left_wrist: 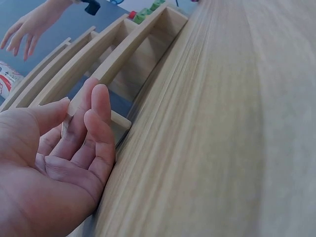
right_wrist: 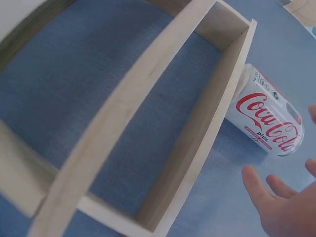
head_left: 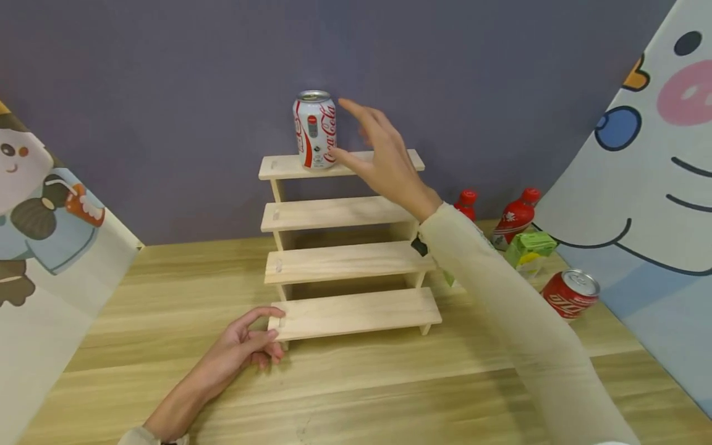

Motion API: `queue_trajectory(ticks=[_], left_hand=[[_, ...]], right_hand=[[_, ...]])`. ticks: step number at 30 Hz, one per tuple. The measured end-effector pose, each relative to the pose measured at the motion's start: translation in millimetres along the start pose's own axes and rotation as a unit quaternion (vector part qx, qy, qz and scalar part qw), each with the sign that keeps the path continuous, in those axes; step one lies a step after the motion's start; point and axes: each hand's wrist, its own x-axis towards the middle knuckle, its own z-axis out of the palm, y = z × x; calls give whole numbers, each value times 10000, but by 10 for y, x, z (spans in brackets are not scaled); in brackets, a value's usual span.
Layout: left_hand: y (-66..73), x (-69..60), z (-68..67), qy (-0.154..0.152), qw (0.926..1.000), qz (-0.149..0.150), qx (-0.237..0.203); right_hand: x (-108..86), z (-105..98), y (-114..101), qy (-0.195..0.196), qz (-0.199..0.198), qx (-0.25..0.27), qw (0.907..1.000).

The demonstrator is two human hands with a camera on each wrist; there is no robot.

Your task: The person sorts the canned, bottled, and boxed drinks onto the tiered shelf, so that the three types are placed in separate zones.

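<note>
A white Coca-Cola can [head_left: 314, 131] with red lettering stands upright on the top step of a wooden stepped rack [head_left: 345, 262], left of its middle. Just right of the can is my right hand [head_left: 384, 154], its thumb and fingers spread apart. In the right wrist view a gap shows between those fingers and the can [right_wrist: 266, 113]. At the rack's lowest step, my left hand [head_left: 239, 349] pinches the left end of the board. The left wrist view shows its thumb and fingers [left_wrist: 101, 101] on either side of that end.
Right of the rack, partly behind my right sleeve, stand red-capped bottles [head_left: 514, 216], a green drink carton [head_left: 529, 250] and a red can [head_left: 570, 293]. A grey wall [head_left: 194, 123] rises behind, with cartoon-printed panels [head_left: 606, 204] on both sides.
</note>
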Motion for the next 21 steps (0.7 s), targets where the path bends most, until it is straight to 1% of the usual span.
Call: queue_trajectory(ticks=[4, 11, 17, 21], left_hand=[[-5, -34, -2, -7, 10000, -17, -28], [-5, -13, 9, -32, 10000, -50, -74], [-11, -8, 3, -26, 10000, -37, -45], [-14, -12, 4, -17, 10000, 2, -78]], right_hand=[[-159, -53, 8, 63, 73, -14, 10000], [-434, -237, 63, 247, -131, -101, 9996], [-647, -383, 67, 193, -107, -122, 9997], [-769, -456, 66, 170, -223, -131, 9995]])
